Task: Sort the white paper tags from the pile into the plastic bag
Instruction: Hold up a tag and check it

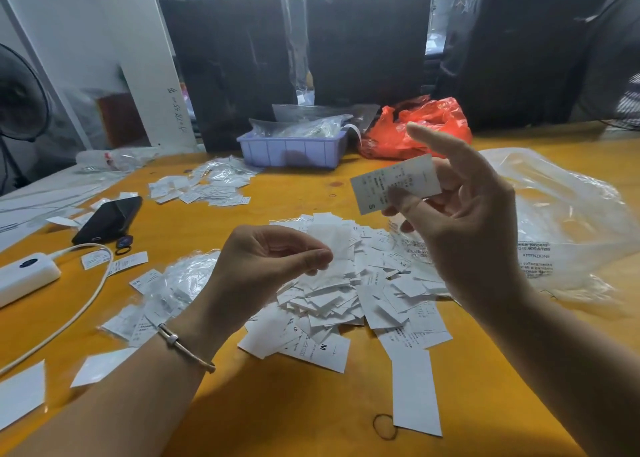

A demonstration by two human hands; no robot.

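Phone [107, 219] far left on the yellow table [277, 404]. My left hand [266, 259] pinches a thin white slip above the tag pile [363, 294]. My right hand [460, 221] pinches 1 tag [394, 183] marked S, index finger straight. Clear plastic bag [561, 221] lies right.
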